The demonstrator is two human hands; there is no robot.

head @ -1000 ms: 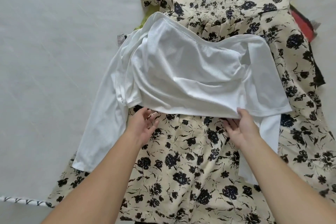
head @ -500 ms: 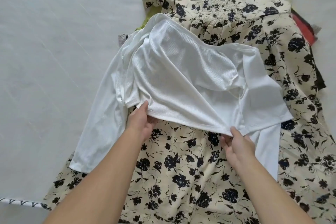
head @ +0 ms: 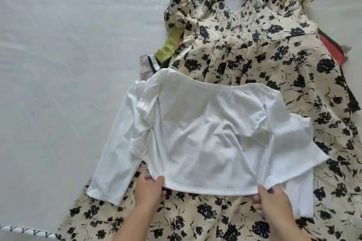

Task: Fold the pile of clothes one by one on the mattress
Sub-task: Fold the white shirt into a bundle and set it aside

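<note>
The white top (head: 205,139), long-sleeved and creased, is spread over a flowered dress (head: 274,60) on the mattress (head: 58,64); its lower hem is pinched by the left hand (head: 150,190) and the right hand (head: 270,199).

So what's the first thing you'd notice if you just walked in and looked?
Probably the white long-sleeved top spread out in the middle, with the left hand and right hand pinching its near hem. Under it lies a big cream dress with black flowers, spreading to the right and toward the viewer. A strip of lime green cloth pokes out from beneath the dress on the left, on the pale mattress.
</note>
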